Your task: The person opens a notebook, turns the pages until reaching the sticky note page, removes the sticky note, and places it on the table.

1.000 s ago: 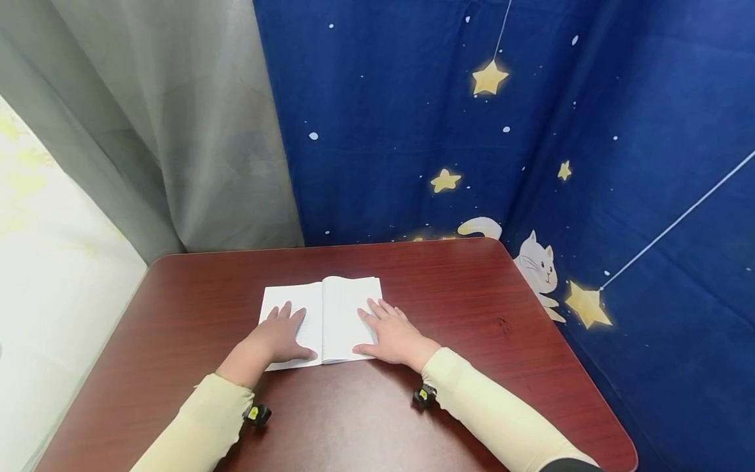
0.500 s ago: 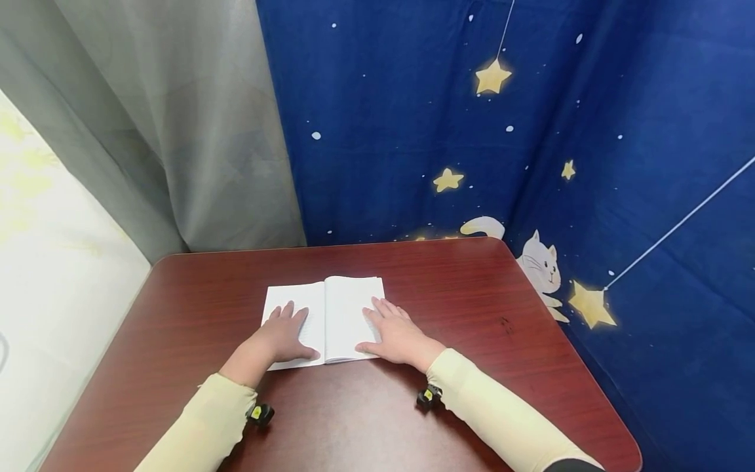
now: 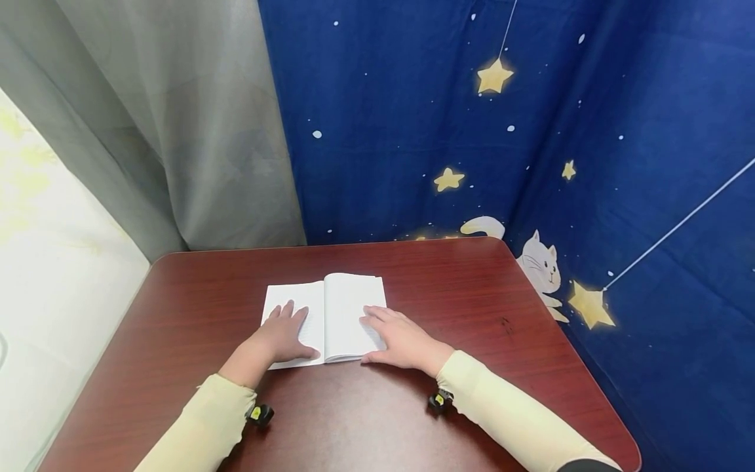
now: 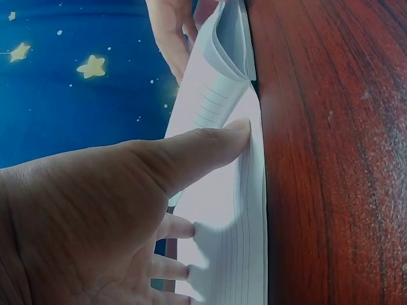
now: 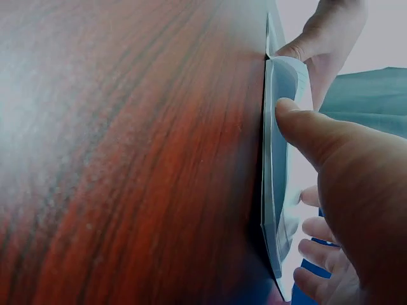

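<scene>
A notebook [image 3: 345, 314] lies spread on the table with white pages facing up; printed lines show on its left page [image 4: 219, 235] in the left wrist view. My left hand [image 3: 280, 339] rests on that left page, fingers spread, thumb pointing toward the fold. On the right page, my right hand [image 3: 407, 339] touches the outer part with its fingers, while its thumb [image 5: 299, 121] is at the near edge. From the right wrist camera, the right-hand pages [image 5: 280, 171] bow upward beside the fold, leaving a gap beneath the upper sheets.
The reddish-brown wooden table [image 3: 366, 419] extends around the notebook on all sides. Behind it hang a grey curtain [image 3: 224, 131] and a blue curtain [image 3: 389, 118] with stars and a white cat. A pale surface [image 3: 53, 262] borders the left side.
My right hand has slid slightly right and nearer to me, its fingers drawn closer together. The right page bulges a little more near the fold. My left hand stays in place.
</scene>
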A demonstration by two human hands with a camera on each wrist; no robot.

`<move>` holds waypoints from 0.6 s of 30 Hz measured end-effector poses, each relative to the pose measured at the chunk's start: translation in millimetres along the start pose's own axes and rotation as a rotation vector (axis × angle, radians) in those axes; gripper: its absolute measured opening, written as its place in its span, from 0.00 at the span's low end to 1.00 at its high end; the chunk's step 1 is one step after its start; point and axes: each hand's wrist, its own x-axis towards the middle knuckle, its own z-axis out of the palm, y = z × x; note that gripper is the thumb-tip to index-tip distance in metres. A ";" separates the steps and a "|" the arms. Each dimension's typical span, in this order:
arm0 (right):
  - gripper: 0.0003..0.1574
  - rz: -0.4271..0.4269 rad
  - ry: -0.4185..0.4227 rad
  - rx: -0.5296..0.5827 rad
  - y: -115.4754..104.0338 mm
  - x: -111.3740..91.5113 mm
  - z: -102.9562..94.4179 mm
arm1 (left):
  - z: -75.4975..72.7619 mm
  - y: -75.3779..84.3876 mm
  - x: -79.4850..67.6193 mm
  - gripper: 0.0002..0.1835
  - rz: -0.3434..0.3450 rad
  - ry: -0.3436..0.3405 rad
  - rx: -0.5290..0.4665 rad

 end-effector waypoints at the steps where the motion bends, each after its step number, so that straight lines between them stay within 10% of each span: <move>1: 0.55 0.000 -0.003 0.001 -0.5 -0.5 -0.4 | 0.5 -0.5 0.5 0.60 0.000 0.004 -0.002; 18: 0.40 -0.091 0.002 -0.113 -10.3 -7.9 -4.0 | -13.3 10.7 -8.8 0.61 -0.021 -0.040 -0.013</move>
